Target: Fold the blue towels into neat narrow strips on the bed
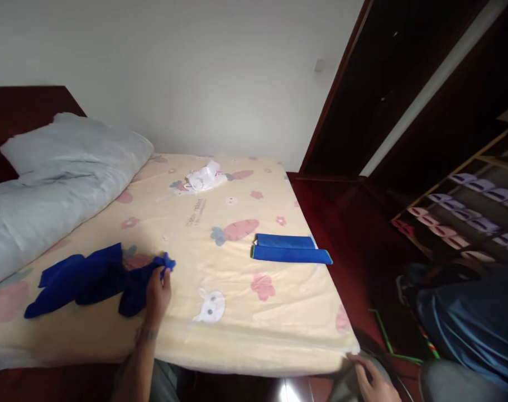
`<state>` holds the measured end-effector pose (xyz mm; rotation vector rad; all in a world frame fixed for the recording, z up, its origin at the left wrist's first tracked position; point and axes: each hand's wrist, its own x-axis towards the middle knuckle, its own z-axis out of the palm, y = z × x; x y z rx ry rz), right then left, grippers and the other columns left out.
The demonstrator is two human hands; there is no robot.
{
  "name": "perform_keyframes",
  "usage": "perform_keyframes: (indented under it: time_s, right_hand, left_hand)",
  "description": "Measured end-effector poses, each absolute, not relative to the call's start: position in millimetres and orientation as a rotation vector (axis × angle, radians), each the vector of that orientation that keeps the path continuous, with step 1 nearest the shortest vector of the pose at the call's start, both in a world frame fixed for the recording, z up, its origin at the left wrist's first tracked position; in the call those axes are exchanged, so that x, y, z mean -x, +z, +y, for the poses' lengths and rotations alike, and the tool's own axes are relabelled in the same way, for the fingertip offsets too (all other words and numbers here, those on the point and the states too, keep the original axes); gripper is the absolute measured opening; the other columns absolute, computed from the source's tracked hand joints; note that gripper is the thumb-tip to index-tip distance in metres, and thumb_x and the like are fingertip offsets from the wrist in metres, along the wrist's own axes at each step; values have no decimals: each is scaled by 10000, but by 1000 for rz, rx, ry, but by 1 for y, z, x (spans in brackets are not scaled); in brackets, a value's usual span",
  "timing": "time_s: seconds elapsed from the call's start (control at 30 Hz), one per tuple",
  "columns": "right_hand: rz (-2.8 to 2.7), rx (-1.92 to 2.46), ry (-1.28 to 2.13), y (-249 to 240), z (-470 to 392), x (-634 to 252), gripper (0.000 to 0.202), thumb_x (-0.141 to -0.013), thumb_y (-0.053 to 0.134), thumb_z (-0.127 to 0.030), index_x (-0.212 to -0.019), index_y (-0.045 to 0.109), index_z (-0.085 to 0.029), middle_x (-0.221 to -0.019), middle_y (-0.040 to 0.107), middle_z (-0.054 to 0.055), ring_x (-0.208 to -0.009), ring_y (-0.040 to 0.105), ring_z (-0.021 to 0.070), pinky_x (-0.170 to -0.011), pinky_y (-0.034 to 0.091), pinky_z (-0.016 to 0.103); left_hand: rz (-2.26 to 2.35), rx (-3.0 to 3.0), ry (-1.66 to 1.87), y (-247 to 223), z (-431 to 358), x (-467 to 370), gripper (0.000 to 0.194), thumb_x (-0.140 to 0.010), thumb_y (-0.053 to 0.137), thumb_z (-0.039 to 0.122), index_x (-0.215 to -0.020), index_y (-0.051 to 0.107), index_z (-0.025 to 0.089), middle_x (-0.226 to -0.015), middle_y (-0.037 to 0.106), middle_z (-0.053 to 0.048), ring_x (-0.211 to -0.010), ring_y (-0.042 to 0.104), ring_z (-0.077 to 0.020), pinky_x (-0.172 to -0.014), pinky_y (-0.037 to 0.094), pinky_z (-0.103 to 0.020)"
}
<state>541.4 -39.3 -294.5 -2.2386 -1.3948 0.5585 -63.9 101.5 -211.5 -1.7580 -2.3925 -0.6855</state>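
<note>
A crumpled dark blue cloth [99,276] lies on the left part of the patterned bed sheet [237,312]. My left hand [158,290] pinches the right end of this cloth between thumb and fingers. My right hand [373,379] is low in the view beside the bed's near right corner, fingers apart, with its fingertips at the sheet's edge. Between the two, farther back, a folded blue cloth [290,249] with green edging lies flat near the bed's right edge.
A white plastic bag [206,176] lies farther back on the bed. Grey bedding [73,173] is heaped at the left. Past the bed's right side are a shoe rack [471,206] and a person in dark blue clothing [475,318].
</note>
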Motion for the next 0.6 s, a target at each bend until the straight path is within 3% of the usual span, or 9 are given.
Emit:
perform_keyframes:
  time_s: [0.1, 0.2, 0.3, 0.37, 0.5, 0.6]
  right_hand:
    - [-1416, 2102, 505, -290, -44, -519, 323, -842, 480, -498, -920, 734, -313, -865, 776, 71, -773, 743, 375, -598, 588, 430]
    - [-1581, 1697, 555, -267, -49, -456, 312, -897, 516, -435, -1103, 693, -280, -1024, 762, 82, -903, 740, 343, -697, 620, 406]
    - [-1978, 1285, 759, -232, -53, -384, 545, -897, 622, -354, -1425, 507, -284, -1425, 568, 99, -1275, 573, 316, -1035, 518, 423]
    - [-2103, 1161, 841, -213, -55, -355, 460, -905, 642, -315, -1356, 558, -280, -1359, 605, 100, -1232, 593, 278, -1037, 507, 398]
    - [-2128, 1231, 767, -193, -62, -355, 103, -929, 641, -332, -957, 656, -234, -905, 694, 47, -872, 654, 239, -860, 555, 383]
    - [-2074, 1300, 662, -174, -70, -380, 223, -973, 562, -336, -787, 606, -222, -792, 657, 41, -798, 621, 233, -751, 548, 351]
  left_hand:
    - [-2341, 1772, -1220, -218, 38, -19, 366, -1002, 374, 437, -1214, 553, 198, -1050, 723, -146, -974, 710, -284, -806, 591, -400]
    - [-2048, 2148, -1379, -222, -26, -111, 270, -1009, 378, 373, -1188, 576, 331, -994, 746, -89, -896, 733, -229, -751, 624, -336]
    - [-1767, 2590, -1226, -215, -68, -174, 262, -1008, 405, 308, -1195, 587, 331, -1013, 755, -41, -910, 736, -184, -808, 622, -280]
    - [-1730, 2688, -1160, -207, -82, -187, 282, -1014, 381, 283, -1206, 586, 312, -994, 758, -34, -903, 735, -171, -829, 609, -260]
    - [-1879, 2797, -1029, -195, -89, -169, 236, -984, 496, 312, -1193, 606, 323, -1007, 757, -25, -912, 726, -176, -880, 582, -273]
    - [-2157, 2923, -806, -190, -85, -152, 361, -832, 734, 377, -1171, 635, 302, -1033, 741, -28, -937, 705, -202, -845, 570, -282]
